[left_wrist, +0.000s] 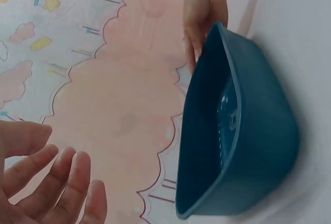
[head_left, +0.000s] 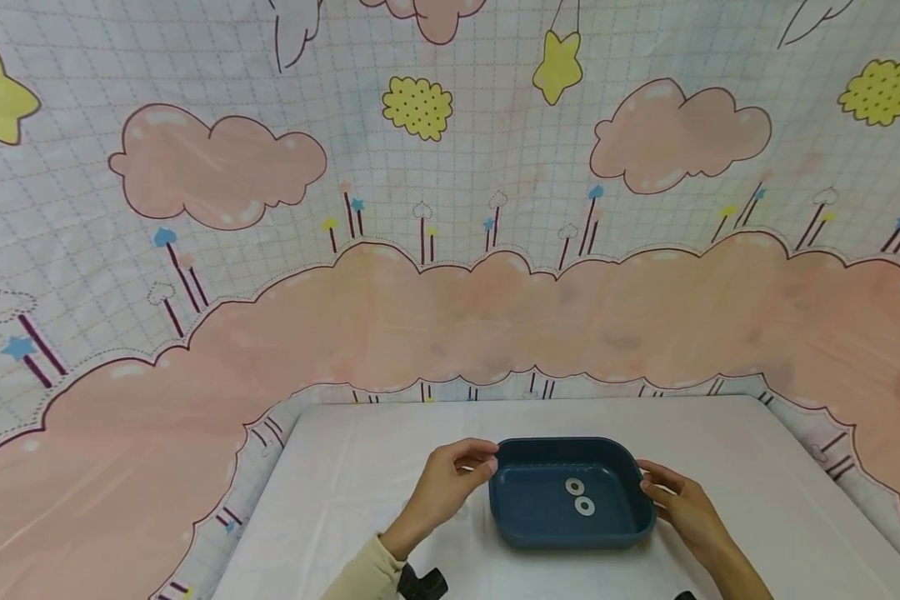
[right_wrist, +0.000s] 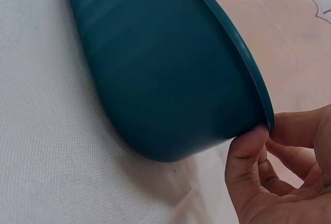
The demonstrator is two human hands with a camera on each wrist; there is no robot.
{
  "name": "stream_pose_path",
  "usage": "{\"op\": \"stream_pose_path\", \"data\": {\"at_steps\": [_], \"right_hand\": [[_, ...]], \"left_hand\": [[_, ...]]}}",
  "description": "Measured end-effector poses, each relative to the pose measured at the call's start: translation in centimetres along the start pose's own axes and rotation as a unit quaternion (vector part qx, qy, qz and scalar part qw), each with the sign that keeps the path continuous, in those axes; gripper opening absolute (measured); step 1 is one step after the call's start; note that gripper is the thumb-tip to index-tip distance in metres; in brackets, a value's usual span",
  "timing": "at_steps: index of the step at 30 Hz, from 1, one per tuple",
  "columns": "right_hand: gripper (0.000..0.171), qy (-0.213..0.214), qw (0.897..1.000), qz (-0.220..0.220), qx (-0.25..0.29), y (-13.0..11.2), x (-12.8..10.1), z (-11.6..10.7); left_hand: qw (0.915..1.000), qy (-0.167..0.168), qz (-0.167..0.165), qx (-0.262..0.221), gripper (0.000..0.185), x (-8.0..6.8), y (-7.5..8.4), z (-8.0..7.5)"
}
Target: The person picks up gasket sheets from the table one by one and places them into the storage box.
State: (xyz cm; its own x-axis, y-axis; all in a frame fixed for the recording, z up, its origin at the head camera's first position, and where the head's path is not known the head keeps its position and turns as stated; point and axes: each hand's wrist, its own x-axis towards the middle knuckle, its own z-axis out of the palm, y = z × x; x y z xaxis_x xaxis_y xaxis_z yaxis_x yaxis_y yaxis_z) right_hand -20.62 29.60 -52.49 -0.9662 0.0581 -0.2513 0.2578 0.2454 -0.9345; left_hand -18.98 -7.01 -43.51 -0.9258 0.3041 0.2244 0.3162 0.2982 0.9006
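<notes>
A dark blue rectangular plastic tray (head_left: 540,533) with rounded corners sits on the white table. Two flat pale rings like washers (head_left: 574,487) lie side by side on its floor. At the tray's right end, my right hand (head_left: 682,504) pinches the rim; in the right wrist view the thumb (right_wrist: 248,144) is under the lip and a finger lies over it. My left hand (head_left: 457,475) is beside the upper left corner. Its loosely bent fingers (left_wrist: 77,175) stand apart from the tray in the left wrist view and hold nothing.
The white-covered table (head_left: 345,467) extends around the tray on all sides. Behind it hangs a printed curtain (head_left: 450,325) with pink clouds and yellow stars. A black wrist mount (head_left: 422,583) shows by the left sleeve (head_left: 367,571).
</notes>
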Motion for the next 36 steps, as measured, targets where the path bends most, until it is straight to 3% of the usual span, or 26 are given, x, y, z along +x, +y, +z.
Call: {"op": "stream_pose_path", "data": {"at_steps": [3, 7, 12, 15, 24, 32, 36], "right_hand": [[0.052, 0.002, 1.000, 0.002, 0.000, 0.0, 0.0, 0.0], [0.053, 0.002, 1.000, 0.004, -0.001, -0.1, 0.1, 0.0], [0.054, 0.000, 1.000, 0.006, -0.002, -0.1, 0.1, 0.0], [0.054, 0.001, 1.000, 0.009, -0.002, -0.1, 0.1, 0.0], [0.055, 0.003, 1.000, 0.015, 0.003, 0.1, 0.4, -0.1], [0.055, -0.003, 1.000, 0.011, 0.005, 0.2, 0.3, -0.1], [0.055, -0.003, 1.000, 0.010, 0.007, 0.3, 0.2, -0.1]], "left_hand": [[0.9996, 0.024, 0.003, 0.014, 0.022, -0.4, -0.7, -1.1], [0.9980, 0.062, -0.003, 0.011, 0.020, -0.6, -3.7, -2.1], [0.9936, 0.111, -0.018, 0.011, 0.019, -1.7, -5.2, -3.4], [0.9911, 0.125, -0.030, 0.034, 0.020, -2.4, -6.2, -4.2], [0.9820, 0.126, -0.061, 0.126, 0.024, -4.1, -9.5, -5.9], [0.9774, 0.120, -0.088, 0.150, 0.028, -4.5, -12.2, -6.2], [0.9770, 0.110, -0.123, 0.136, 0.034, -4.6, -13.0, -6.1]]}}
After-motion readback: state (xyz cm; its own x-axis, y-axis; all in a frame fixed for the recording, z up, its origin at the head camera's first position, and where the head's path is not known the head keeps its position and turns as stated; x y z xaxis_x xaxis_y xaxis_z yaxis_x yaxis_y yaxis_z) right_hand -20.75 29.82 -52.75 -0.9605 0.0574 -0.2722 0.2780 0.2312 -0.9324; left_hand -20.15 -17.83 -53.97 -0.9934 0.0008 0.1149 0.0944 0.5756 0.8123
